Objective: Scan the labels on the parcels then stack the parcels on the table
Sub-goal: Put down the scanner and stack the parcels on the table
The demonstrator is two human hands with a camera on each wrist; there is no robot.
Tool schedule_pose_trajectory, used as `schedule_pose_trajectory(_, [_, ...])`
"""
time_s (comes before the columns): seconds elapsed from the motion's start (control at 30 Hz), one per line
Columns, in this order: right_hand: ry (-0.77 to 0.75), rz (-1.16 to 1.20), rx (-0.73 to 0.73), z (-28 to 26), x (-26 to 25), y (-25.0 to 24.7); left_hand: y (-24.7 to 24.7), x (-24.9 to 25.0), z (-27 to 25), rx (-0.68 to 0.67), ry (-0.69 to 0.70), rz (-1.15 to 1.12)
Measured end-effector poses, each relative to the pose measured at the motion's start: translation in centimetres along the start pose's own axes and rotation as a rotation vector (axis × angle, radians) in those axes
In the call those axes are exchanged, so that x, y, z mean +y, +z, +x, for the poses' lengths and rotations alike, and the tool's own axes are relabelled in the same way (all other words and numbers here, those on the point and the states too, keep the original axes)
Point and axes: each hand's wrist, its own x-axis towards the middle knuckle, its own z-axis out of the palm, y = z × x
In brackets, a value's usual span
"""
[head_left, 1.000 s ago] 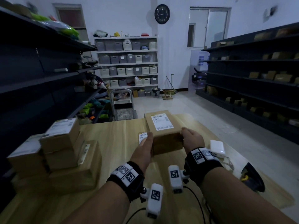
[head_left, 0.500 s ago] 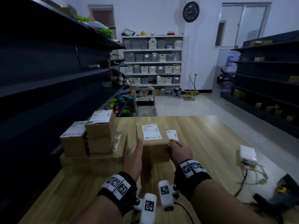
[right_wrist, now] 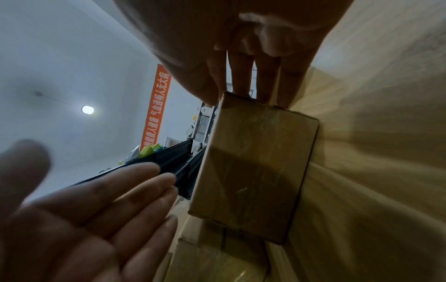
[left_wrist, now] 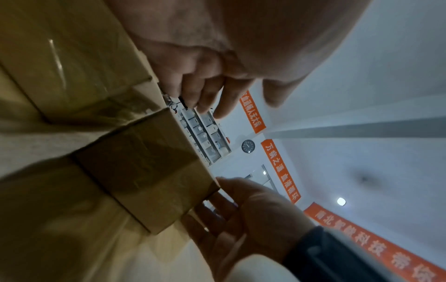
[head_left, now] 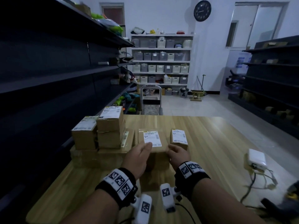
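Observation:
A brown parcel (head_left: 152,137) with a white label on top rests on the wooden table (head_left: 210,143), just right of a stack of labelled parcels (head_left: 110,133). My left hand (head_left: 142,151) hovers at its near left corner with fingers straight; the right wrist view shows that left hand (right_wrist: 96,209) spread and slightly apart from the parcel (right_wrist: 255,167). My right hand (head_left: 176,151) lies against the parcel's right side with straight fingers (right_wrist: 243,80); its thumb touches the near corner in the left wrist view. A smaller labelled parcel (head_left: 179,138) sits just beyond the right hand.
A white power adapter (head_left: 257,157) with tangled cables lies at the table's right. A dark device with a yellow part (head_left: 289,196) sits at the near right edge. Dark shelving (head_left: 64,75) runs along the left, and a trolley (head_left: 150,101) stands past the table's far edge.
Both hands carried the parcel leftward and set it on the table beside the stack. The left hand has let go and spread; the right hand's grip has loosened to straight fingers.

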Motion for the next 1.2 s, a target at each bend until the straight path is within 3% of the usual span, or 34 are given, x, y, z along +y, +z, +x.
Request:
schedule_pose_trajectory(0.13, [-0.026,-0.057,-0.054,-0.2,-0.1,1.1,-0.5,0.0,0.5,-0.132,-0.008,0.233])
schedule_pose_trajectory(0.4, [-0.007,-0.115,-0.082,0.2,-0.1,1.6,-1.3,0.0,0.1,-0.173,-0.008,0.336])
schedule_pose_trajectory(0.57, [-0.003,-0.071,-0.061,0.6,0.0,1.2,-1.4,0.5,0.3,-0.134,-0.010,0.312])
schedule_pose_trajectory(0.8, [0.044,0.065,0.131,4.0,0.2,-2.8,1.2,3.5,3.1,-0.030,0.065,0.245])
schedule_pose_trajectory(0.9, [0.057,0.126,0.166,8.4,3.2,-5.3,3.9,4.5,6.4,-0.053,-0.063,0.026])
schedule_pose_trajectory(1.03, [0.107,0.203,0.163,9.0,2.0,-8.2,7.5,5.4,11.1,-0.104,-0.292,-0.292])
schedule_pose_trajectory(1.2, [0.200,0.237,0.103,10.2,1.4,-10.0,11.3,5.3,16.1,-0.115,-0.447,-0.192])
